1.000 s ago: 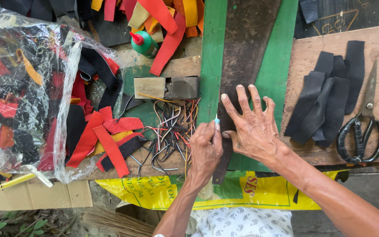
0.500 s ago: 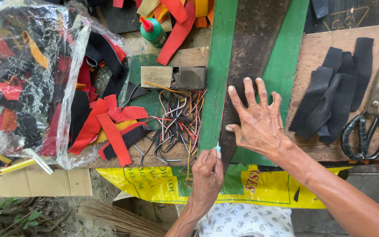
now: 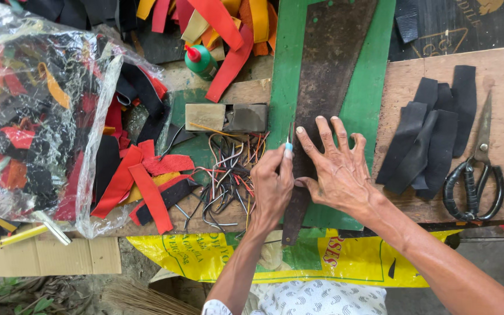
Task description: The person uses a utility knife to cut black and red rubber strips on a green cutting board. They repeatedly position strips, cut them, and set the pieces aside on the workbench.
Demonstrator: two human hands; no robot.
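Dark strip (image 3: 322,87): long tapered piece lying on green board (image 3: 374,87), mid-bench.
Right hand (image 3: 336,172): fingers spread, pressed flat on the strip.
Left hand (image 3: 272,186): pinching a small blue-tipped tool (image 3: 289,143) at the strip's left edge (blade hard to make out).
Nearby: wire tangle (image 3: 228,181) left; black pieces (image 3: 427,140) and scissors (image 3: 476,169) right.

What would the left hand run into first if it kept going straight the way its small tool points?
The left hand pinches a thin tool pointing up along the left edge of the dark leather piece on the green mat. Ahead looks free along that edge; the orange strips seem first, though depth is unclear.
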